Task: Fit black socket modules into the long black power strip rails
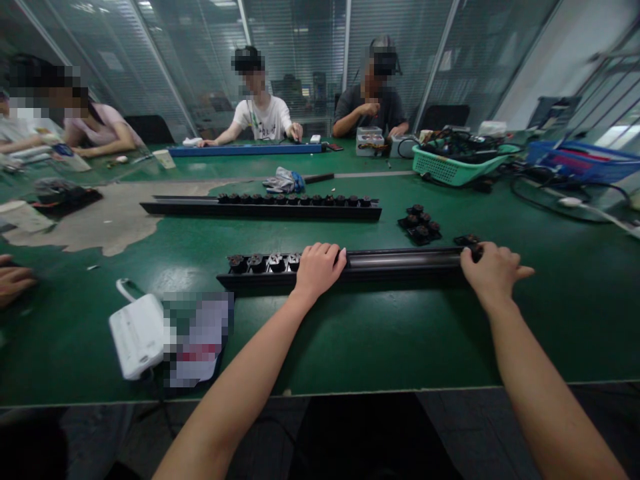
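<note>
A long black power-strip rail [400, 261] lies across the green table [350, 333] in front of me. Several black socket modules [265, 263] sit in its left end. My left hand [317, 268] rests on the rail just right of those modules, fingers curled over its far edge. My right hand [493, 272] grips the rail's right end, fingers bent around a socket module [470, 241] there. A small cluster of loose socket modules [419, 224] lies just beyond the rail.
A second rail [260, 207] filled with sockets lies farther back. A white device [140, 335] sits at front left. A green basket [457, 163] and blue crate [585, 160] stand at back right. Other people work along the far and left sides; another hand [13, 280] shows at left.
</note>
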Motion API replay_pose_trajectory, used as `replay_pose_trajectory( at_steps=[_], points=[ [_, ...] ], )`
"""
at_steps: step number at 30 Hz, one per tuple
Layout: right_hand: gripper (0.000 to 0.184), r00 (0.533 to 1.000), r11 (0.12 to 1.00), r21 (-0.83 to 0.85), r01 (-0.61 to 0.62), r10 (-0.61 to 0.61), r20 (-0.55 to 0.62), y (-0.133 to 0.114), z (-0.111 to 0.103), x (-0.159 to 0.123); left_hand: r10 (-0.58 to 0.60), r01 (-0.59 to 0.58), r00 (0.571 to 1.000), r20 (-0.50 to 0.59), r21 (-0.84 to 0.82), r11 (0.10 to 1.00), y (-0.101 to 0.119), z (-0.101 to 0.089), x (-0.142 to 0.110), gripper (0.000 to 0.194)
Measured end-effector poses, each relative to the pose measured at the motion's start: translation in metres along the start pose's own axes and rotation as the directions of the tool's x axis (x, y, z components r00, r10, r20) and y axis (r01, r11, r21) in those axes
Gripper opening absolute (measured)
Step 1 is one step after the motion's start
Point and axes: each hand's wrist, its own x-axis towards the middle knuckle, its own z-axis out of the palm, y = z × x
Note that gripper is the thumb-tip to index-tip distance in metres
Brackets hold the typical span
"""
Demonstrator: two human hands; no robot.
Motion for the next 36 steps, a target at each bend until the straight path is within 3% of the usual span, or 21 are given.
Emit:
replay_pose_trajectory(
  at_steps=[36],
  points=[
    [0.057,1.0,1.0,0.022,0.003,-0.003,-0.003,0.0016,0.0019,0.001,-0.005,0.005,1.0,0.001,-0.001,1.0,0.0006,-0.0008,0.0004,0.036]
  ],
)
